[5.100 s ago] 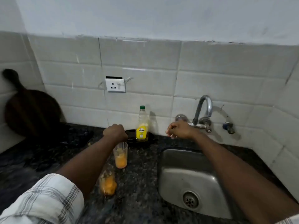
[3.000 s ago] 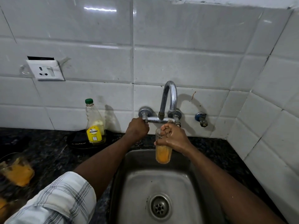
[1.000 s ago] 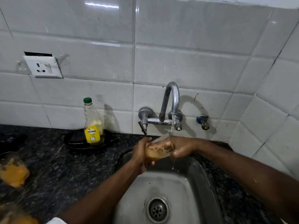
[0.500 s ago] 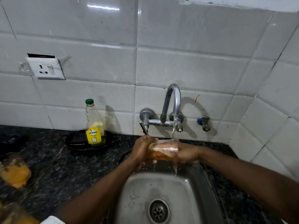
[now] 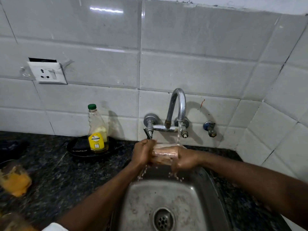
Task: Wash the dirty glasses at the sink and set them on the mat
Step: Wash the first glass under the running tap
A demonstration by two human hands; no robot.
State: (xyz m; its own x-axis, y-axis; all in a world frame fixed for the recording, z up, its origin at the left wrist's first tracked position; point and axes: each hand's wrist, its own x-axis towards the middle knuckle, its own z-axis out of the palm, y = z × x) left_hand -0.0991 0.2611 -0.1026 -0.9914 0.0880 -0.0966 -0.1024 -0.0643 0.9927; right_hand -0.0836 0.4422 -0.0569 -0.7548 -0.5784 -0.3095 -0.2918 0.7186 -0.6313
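Orange pulp filled the lower part of a dirty glass (image 5: 14, 180) that stood on the dark speckled bench (image 5: 66, 180), far left of the tap (image 5: 182, 105) and nearer the camera, its outline blurred. A second glass (image 5: 10, 220), too blurred to read, sat at the bottom corner, further left of the tap again. Up on the white tiles (image 5: 183, 72), left of the tap and above it, was a white socket (image 5: 47, 73). Nearer the tap, also on its left, a clear bottle (image 5: 98, 130) with a green cap and a yellow label stood upright in a shallow black dish (image 5: 78, 148) against the wall. Just below the tap's left handle, the left hand (image 5: 143, 154) had its grip closed round one end of the held glass (image 5: 164, 153), which lay on its side over the steel sink (image 5: 166, 197), directly beneath the tap. Water (image 5: 179, 132) ran from the spout onto the right end of that glass, and drops fell toward the basin and its drain (image 5: 164, 220). The right hand (image 5: 185, 158), wet, had its grip wrapped round the other end. Which end was the mouth I could not tell. Right of the tap, a small blue-capped valve (image 5: 210, 129) stuck out of the tiles.
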